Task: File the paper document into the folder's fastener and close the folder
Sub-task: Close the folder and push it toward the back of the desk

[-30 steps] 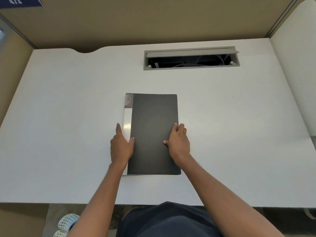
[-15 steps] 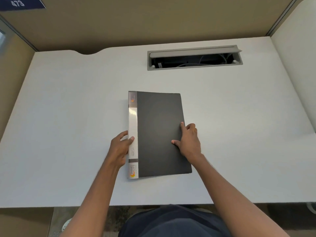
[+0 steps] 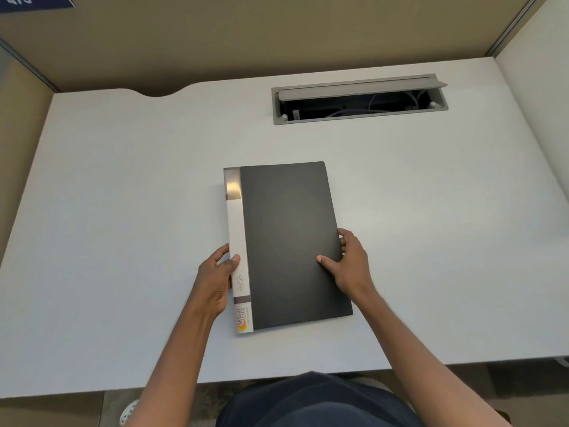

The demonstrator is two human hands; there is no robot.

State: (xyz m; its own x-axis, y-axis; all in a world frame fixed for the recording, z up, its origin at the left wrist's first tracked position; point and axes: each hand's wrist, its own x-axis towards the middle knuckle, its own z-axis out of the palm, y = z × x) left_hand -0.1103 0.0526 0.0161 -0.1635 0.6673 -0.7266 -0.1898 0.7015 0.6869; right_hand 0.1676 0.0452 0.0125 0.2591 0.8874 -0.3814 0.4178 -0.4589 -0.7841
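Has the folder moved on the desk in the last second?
Yes. The folder has turned a little: its near end has swung to the right, so it no longer lies square with the cable slot at the back of the desk.

One closed dark folder [image 3: 289, 245], one white spine label strip [image 3: 238, 257], two bare hands, a left hand [image 3: 215, 278] and a right hand [image 3: 351, 266], one white tabletop [image 3: 123, 211], one open cable tray [image 3: 360, 100], one blue sign [image 3: 30, 1]
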